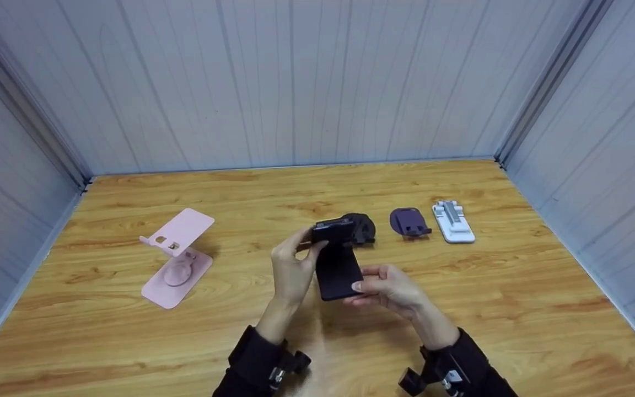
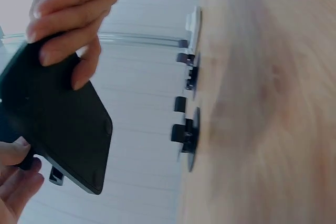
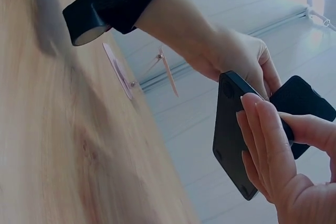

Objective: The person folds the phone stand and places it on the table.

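Observation:
A black folding phone stand (image 1: 339, 273) is held in the air between both hands, its flat base tilted toward the person. My left hand (image 1: 292, 270) grips its upper plate at the left side, thumb in front. The base's lower right corner is pinched by my right hand (image 1: 389, 289), with the thumb on top and fingers beneath. In the left wrist view the underside of the stand (image 2: 68, 124) shows above the table. The right wrist view shows right-hand fingers (image 3: 270, 140) lying along the base's underside. The stand's hinge is mostly hidden.
A pink phone stand (image 1: 185, 231) stands unfolded at left. Behind the held stand lies a round black holder (image 1: 364, 229), partly covered. To its right are a purple holder (image 1: 408, 221) and a white folded stand (image 1: 455, 226). Pale walls (image 1: 295, 82) enclose the wooden table (image 1: 240, 193).

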Motion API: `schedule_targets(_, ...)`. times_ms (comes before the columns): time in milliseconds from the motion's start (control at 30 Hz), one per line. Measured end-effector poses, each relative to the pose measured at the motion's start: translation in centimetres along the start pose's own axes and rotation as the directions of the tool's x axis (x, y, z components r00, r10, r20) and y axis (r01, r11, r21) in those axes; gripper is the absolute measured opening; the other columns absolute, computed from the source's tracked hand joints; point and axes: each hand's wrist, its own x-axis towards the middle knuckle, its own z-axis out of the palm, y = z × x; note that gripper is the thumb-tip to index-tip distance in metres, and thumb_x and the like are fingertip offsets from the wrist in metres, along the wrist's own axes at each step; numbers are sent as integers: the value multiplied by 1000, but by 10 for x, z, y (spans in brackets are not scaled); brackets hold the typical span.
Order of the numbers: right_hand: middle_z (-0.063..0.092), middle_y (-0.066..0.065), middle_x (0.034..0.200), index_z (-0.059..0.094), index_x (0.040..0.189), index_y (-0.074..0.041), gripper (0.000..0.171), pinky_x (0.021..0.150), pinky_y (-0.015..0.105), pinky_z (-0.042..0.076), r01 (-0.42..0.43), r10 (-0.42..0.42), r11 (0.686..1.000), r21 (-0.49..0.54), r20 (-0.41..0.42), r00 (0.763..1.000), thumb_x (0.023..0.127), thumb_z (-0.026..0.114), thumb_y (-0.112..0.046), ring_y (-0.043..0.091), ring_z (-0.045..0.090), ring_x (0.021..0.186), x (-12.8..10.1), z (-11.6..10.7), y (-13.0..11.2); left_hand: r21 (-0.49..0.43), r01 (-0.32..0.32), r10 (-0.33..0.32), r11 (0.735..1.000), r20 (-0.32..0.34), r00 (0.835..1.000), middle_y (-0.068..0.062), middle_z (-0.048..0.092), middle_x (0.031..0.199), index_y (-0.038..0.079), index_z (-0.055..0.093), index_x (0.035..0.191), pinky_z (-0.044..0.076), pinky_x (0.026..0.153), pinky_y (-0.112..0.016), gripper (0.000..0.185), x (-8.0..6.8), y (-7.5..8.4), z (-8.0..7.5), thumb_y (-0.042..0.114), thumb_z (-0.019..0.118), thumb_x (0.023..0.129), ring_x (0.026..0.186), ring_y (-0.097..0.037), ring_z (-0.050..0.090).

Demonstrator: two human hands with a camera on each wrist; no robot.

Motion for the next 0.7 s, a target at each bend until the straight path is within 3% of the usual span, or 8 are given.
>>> schedule_targets(133,77,10,106,38,144,28,50,84,22,66,8,-8,1000,-1,-20,1000,102,57,9,16,81,87,-1,0,-2,-68,126,-123,990,42,991,-30,79,103,-17,73,117,69,84,-41,33,6,13,-6,-13,83,86,97,-43,78)
schedule_targets(200,77,10,106,38,145,29,50,84,23,66,14,-14,1000,0,-26,1000,102,56,9,17,81,87,-1,0,-3,-85,146,-142,986,42,989,-30,79,106,-16,73,119,69,85,-40,35,7,18,-9,-13,83,86,99,-42,78)
schedule_targets(333,77,10,105,38,144,29,50,84,23,66,17,-17,1000,-7,-11,1000,102,56,9,16,81,87,-1,-1,-3,-42,28,-28,999,3,1000,-27,80,108,-13,75,117,68,87,-34,32,9,27,-14,-13,84,85,99,-36,78)
schedule_targets(467,77,9,103,40,142,29,49,84,23,66,15,-15,1000,-10,8,1000,101,57,9,15,81,87,-1,-1,-3,9,-116,116,993,-21,993,-24,80,105,-11,77,112,66,89,-28,28,11,31,-15,-13,84,85,97,-34,78)
schedule_targets(700,78,8,103,44,141,28,47,85,23,66,7,-7,1000,-21,-1,1000,101,59,8,16,81,86,-1,1,-3,-6,-170,170,985,-30,985,-23,78,99,-11,78,105,64,88,-20,20,11,31,-14,-18,80,86,89,-36,78)
